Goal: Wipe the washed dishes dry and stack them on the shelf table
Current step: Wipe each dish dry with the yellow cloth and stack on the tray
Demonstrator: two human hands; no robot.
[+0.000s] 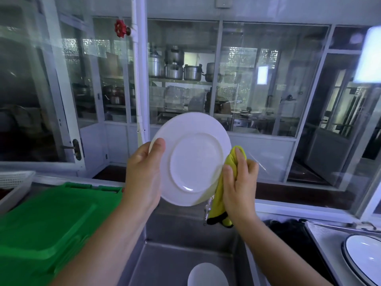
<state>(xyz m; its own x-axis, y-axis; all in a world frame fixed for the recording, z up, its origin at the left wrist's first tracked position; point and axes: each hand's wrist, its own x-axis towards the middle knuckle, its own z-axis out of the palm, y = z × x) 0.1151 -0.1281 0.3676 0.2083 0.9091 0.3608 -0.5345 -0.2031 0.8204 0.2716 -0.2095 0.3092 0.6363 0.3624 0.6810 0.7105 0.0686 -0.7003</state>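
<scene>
I count three plates. The held plate [191, 157] stands upright above the sink [165, 230], my left hand [142, 174] clamped on its edge and my right hand [240, 182] gripping one cloth [218, 195] against its rim. A second plate [207, 275] lies in the sink, and a rimmed plate [362, 256] sits at the right.

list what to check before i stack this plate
1. Left hand grips plate rim: ok.
2. Right hand holds cloth on the plate's edge: ok.
3. Plate dry: cannot tell; a glint shows on its base.
4. Plate's far face wiped: cannot tell; it faces away.
5. Rimmed plate at right has a free top: ok.
6. Sink emptied: not ok; a dish lies in it.
</scene>
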